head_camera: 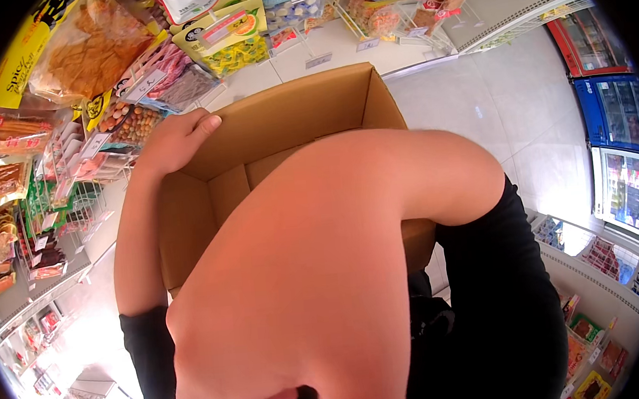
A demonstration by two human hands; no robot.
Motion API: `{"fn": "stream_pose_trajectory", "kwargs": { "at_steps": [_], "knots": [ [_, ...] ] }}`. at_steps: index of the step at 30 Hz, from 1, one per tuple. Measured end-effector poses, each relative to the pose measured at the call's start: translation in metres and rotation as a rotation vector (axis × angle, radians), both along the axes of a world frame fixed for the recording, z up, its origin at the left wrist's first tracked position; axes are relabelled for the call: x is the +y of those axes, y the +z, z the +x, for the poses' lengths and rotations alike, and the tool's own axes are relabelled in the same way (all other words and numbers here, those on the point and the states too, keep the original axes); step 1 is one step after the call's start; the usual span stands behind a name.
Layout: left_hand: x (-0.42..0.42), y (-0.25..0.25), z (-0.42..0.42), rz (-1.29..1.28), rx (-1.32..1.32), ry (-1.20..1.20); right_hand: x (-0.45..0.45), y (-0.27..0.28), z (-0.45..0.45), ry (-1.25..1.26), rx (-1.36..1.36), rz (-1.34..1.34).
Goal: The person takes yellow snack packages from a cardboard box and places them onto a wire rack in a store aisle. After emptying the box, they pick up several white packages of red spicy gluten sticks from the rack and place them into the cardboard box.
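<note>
An open cardboard box (289, 106) stands in front of my body, tilted in the view. At its upper left corner my left hand (179, 137) grips the rim, with the thumb lying along the edge. Very near the camera, my right hand (293, 291) looms large and covers much of the box. Its fingers run past the bottom of the picture, so whether they hold anything is hidden. Part of the box's inner walls and bottom shows to the left of the right hand.
Hanging snack packets (100, 53) with price tags crowd the store rack at upper left. Tiled floor (452, 93) lies right of the box. Drink coolers (621, 175) line the far right, and another shelf (595, 341) with packets stands at lower right.
</note>
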State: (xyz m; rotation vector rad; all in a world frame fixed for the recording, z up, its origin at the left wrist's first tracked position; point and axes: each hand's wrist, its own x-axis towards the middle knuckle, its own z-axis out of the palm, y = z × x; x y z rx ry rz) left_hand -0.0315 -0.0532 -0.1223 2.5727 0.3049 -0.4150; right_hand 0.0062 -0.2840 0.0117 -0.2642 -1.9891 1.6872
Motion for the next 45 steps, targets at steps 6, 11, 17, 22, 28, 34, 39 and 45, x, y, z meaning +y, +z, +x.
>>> {"fn": "stream_pose_trajectory", "kwargs": {
  "at_steps": [6, 11, 17, 22, 28, 34, 39, 45],
  "knots": [
    [-0.002, 0.004, -0.001, 0.014, 0.015, -0.003, -0.002, 0.003, -0.006, 0.029, 0.004, -0.016],
    [-0.001, 0.0, 0.0, 0.006, -0.01, -0.009, -0.004, 0.007, -0.005, 0.007, -0.003, -0.036],
    [-0.004, 0.004, 0.001, 0.002, 0.011, -0.007, -0.004, 0.016, -0.006, -0.016, -0.022, -0.056],
    [-0.002, 0.002, -0.001, -0.021, -0.019, -0.007, 0.001, 0.026, 0.02, -0.174, -0.113, -0.044],
    [-0.01, 0.01, -0.006, 0.017, -0.039, 0.017, 0.025, -0.016, 0.066, -0.913, -0.84, 0.35],
    [-0.005, 0.007, 0.002, 0.052, 0.04, -0.009, 0.052, -0.085, 0.128, -0.99, -1.309, 0.134],
    [-0.004, 0.005, 0.001, 0.062, 0.035, 0.026, 0.063, -0.112, 0.157, -0.973, -1.323, -0.137],
    [-0.001, -0.001, 0.005, 0.077, -0.01, 0.026, 0.06, -0.153, 0.19, -0.963, -1.114, -0.309]
  ]
}}
